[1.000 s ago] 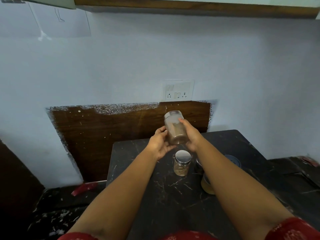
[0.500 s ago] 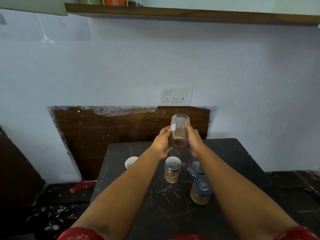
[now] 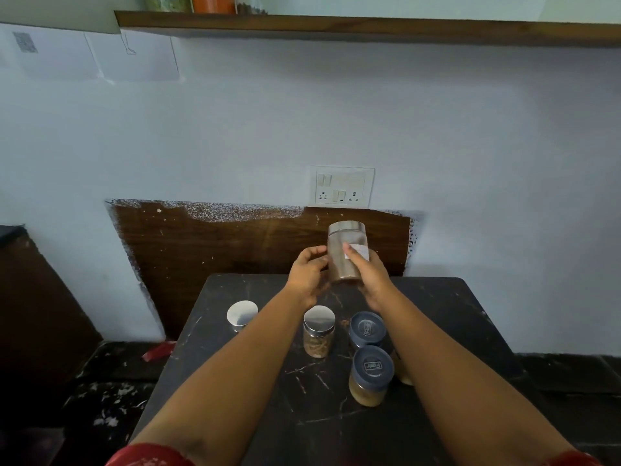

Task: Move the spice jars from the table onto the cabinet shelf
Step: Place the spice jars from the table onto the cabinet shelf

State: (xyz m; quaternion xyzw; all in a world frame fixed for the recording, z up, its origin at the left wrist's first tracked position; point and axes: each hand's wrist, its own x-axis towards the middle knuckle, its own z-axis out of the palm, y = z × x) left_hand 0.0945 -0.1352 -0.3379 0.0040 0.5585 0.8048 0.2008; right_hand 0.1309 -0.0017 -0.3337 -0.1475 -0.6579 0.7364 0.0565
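Shelf (image 3: 369, 28) jars (image 3: 205, 1): tops cut off by frame edge, contents unreadable. Below shelf, right forearm (image 3: 447, 375) hides most of one table jar (image 3: 403, 373). Held jar's label (image 3: 360, 252) too blurred to read.

Five spice jars (image 3: 348, 252), two hands (image 3: 308, 274), one table (image 3: 453, 317).
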